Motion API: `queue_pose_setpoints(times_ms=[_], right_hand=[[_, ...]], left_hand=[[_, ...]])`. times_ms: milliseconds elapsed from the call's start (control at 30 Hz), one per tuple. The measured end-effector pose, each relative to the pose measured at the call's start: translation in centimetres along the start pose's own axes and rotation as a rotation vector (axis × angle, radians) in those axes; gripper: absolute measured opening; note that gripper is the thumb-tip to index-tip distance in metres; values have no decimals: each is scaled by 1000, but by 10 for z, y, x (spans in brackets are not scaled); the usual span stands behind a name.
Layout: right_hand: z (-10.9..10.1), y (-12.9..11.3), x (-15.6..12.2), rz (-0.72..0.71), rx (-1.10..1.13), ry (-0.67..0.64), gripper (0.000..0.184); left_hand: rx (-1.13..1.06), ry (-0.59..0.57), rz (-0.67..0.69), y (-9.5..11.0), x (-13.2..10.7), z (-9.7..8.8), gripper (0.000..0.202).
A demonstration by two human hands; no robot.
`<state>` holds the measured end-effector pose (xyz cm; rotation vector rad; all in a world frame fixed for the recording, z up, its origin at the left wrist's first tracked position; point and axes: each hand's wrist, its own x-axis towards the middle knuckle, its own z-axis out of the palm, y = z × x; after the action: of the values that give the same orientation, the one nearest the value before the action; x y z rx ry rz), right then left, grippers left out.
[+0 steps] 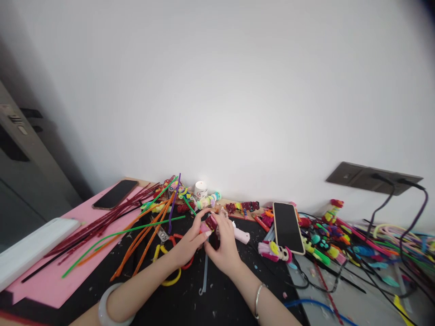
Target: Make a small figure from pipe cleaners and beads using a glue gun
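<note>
Over the black tabletop (217,299), both my hands meet around a small pink and dark red pipe-cleaner piece (209,223). My left hand (190,239) grips it from the left, thumb and fingers closed on it. From the right, my right hand (224,248) has its fingers curled round the same piece, which they partly cover. Just past my right hand lies a pale pink tool (242,234) that resembles a glue gun; the hand hides part of it. Scissors with yellow handles (171,284) and a red-handled pair (188,261) lie beneath my left forearm.
Dark red, orange and green pipe cleaners (115,233) spread over a pink sheet (64,283) at left, near a phone (114,194) and a white box (34,249). Another phone (288,228) lies right, beside a pipe-cleaner doll (275,251). Cords hang from a wall socket (374,179).
</note>
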<state>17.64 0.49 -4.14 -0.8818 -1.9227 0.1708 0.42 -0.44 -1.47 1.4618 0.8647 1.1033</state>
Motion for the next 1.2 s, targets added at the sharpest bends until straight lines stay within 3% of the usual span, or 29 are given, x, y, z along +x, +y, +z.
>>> queue_pose_setpoints(times_ms=[333, 400, 567, 633, 800, 933, 1200], right_hand=[[2, 7, 0, 49, -2, 133, 65], [2, 8, -1, 114, -1, 174, 62], [3, 7, -1, 220, 33, 182, 61], [4, 7, -1, 227, 38, 176, 60], [5, 9, -1, 193, 11, 179, 60], [6, 11, -2, 198, 17, 166, 61], [7, 11, -3, 213, 32, 156, 63]], left_hand=[[47, -93, 11, -1, -5, 0, 76], [118, 6, 83, -2, -3, -3, 70], [500, 482, 232, 1, 15, -29, 58], [699, 556, 245, 1, 22, -44, 59], [1115, 509, 86, 2, 31, -64, 62], [1232, 413, -55, 3, 34, -65, 66], [1257, 422, 45, -4, 38, -68, 63]])
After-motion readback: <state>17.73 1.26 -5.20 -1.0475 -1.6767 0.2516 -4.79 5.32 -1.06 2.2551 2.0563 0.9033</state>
